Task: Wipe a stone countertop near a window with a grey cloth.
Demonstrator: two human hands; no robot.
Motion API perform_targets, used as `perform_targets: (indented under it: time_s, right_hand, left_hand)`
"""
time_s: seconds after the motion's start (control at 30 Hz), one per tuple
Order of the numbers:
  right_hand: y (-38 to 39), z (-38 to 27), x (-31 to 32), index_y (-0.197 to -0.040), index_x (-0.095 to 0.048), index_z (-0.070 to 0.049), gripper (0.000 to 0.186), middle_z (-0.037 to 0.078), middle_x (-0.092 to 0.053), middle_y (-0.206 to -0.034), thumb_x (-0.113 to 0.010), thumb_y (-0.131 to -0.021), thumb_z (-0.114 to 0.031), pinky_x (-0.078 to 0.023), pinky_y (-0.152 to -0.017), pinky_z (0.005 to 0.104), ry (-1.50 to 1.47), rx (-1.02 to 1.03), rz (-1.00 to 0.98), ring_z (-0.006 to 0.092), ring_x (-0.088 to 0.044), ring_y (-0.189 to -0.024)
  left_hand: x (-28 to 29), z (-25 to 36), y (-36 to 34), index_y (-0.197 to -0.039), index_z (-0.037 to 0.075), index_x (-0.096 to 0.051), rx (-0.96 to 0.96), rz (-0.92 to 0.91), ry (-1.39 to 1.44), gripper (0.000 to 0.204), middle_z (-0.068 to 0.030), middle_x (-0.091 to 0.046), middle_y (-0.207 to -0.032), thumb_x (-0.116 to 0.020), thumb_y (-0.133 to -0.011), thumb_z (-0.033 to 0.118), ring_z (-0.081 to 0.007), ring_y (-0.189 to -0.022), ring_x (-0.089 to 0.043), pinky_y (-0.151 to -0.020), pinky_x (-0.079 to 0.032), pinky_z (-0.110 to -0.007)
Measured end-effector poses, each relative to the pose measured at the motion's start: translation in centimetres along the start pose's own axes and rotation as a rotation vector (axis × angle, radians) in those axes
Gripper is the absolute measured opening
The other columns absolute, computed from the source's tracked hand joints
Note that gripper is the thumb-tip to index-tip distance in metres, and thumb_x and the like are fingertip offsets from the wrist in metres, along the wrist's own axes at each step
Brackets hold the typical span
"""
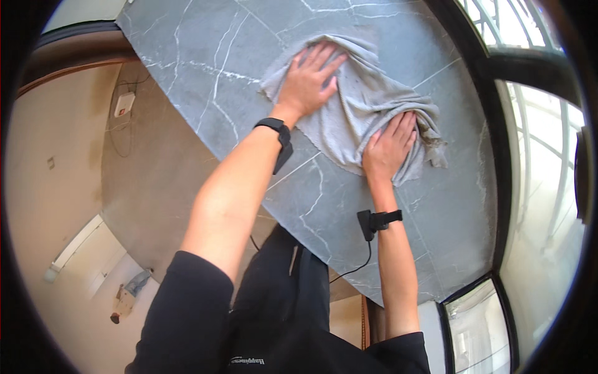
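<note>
A crumpled grey cloth (349,103) lies spread over a grey, white-veined marble-look surface (205,50). My left hand (308,81) rests flat on the cloth's upper left part, its fingers spread apart. Toward the right end of the cloth, my right hand (389,149) presses down with fingers stretched out and a fold of fabric bunched around them. Neither hand grips the cloth; both lie on top of it. Each wrist wears a black strap with a small black device, and a thin cable runs from the right one.
Dark-framed windows (486,81) curve along the right side of the surface. Beyond its left edge lie a brown floor and pale walls, with a white box (124,105) and cord there. Another person (128,296) appears far off at lower left.
</note>
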State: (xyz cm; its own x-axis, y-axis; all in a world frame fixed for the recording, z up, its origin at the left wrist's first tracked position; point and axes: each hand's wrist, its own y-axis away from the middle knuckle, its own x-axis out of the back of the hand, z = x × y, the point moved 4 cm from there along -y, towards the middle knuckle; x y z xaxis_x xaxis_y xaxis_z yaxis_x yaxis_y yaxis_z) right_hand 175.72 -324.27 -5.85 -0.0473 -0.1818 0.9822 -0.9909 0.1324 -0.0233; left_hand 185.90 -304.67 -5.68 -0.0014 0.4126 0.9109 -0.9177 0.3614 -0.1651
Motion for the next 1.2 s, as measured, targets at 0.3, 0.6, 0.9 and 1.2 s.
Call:
perform_targets:
  time_s: [0.3, 0.6, 0.9, 1.2]
  right_hand:
    - [0.1, 1.7, -0.3, -0.149, -0.030, 0.006, 0.071, 0.022, -0.027, -0.159, -0.052, -0.089, -0.024, -0.021, -0.119, 0.0483, 0.019, -0.057, -0.033, 0.0348, -0.024, -0.149]
    - [-0.9, 4.6, -1.6, -0.146, -0.036, 0.003, 0.065, 0.020, -0.032, -0.156, -0.055, -0.089, -0.021, -0.025, -0.118, 0.0481, 0.031, -0.177, -0.074, 0.0333, -0.029, -0.146]
    - [-3.5, 4.1, -1.9, -0.138, -0.047, 0.000, 0.056, 0.022, -0.045, -0.140, -0.061, -0.087, -0.020, -0.032, -0.111, 0.0499, 0.012, -0.246, 0.077, 0.0399, -0.042, -0.131]
    - [-3.2, 4.3, -1.6, -0.135, -0.050, -0.002, 0.053, 0.022, -0.046, -0.140, -0.061, -0.087, -0.021, -0.033, -0.111, 0.0499, -0.017, -0.295, 0.091, 0.0397, -0.043, -0.130]
  left_hand:
    - [-1.4, 1.7, 0.3, -0.144, 0.022, -0.052, 0.068, -0.025, 0.037, 0.056, -0.0053, -0.042, -0.155, -0.057, -0.089, 0.022, -0.0220, -0.145, -0.034, -0.118, -0.025, -0.047]
    - [-4.8, 1.9, 0.6, -0.145, 0.018, -0.050, 0.094, -0.131, 0.066, 0.056, -0.0089, -0.040, -0.154, -0.055, -0.090, 0.024, -0.0257, -0.144, -0.034, -0.117, -0.025, -0.049]
    - [-5.6, 0.7, -1.5, -0.151, 0.015, -0.040, 0.121, -0.184, -0.074, 0.063, -0.0136, -0.032, -0.157, -0.053, -0.091, 0.031, -0.0313, -0.147, -0.027, -0.116, -0.022, -0.054]
    - [-6.5, 0.7, -4.6, -0.149, 0.012, -0.042, 0.154, -0.120, -0.061, 0.064, -0.0167, -0.033, -0.156, -0.054, -0.089, 0.031, -0.0351, -0.146, -0.027, -0.116, -0.020, -0.055]
